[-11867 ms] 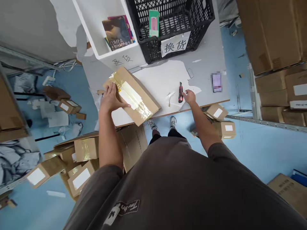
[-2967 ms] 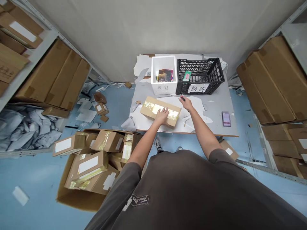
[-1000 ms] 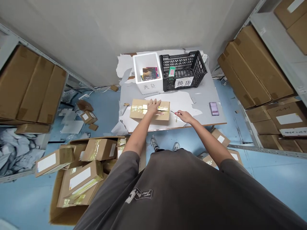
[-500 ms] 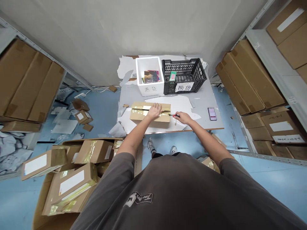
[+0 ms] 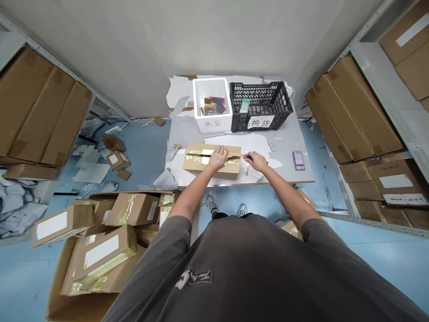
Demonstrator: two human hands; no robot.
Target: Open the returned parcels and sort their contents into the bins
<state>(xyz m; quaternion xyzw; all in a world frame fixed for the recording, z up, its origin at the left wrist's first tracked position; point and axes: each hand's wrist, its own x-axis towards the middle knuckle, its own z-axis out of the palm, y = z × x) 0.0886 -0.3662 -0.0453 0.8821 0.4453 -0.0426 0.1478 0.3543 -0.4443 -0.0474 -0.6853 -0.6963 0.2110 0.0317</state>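
Note:
A taped cardboard box [image 5: 197, 166] lies on the table in front of me. A dark slit runs lengthwise through the tape and the seam between its top flaps. My left hand [image 5: 218, 158] rests on the top of the box, thumb out to the right and fingers laid over the far flap. Just off the box's right end, my right hand [image 5: 257, 161] is closed round a red and black utility knife [image 5: 247, 157]. The knife's tip points left, at the end of the seam; whether it touches the cardboard I cannot tell.
Behind the box stand a white bin [image 5: 212, 124] with books and a black plastic crate [image 5: 239, 123] with a green item. A phone [image 5: 298, 160] lies at the table's right. A large carton [image 5: 55, 286] of parcels stands left, and shelves of boxes [image 5: 355, 112] flank the table.
The view has shifted slightly. The knife in my right hand has moved a little away from the box's right end. My left hand stays on the box.

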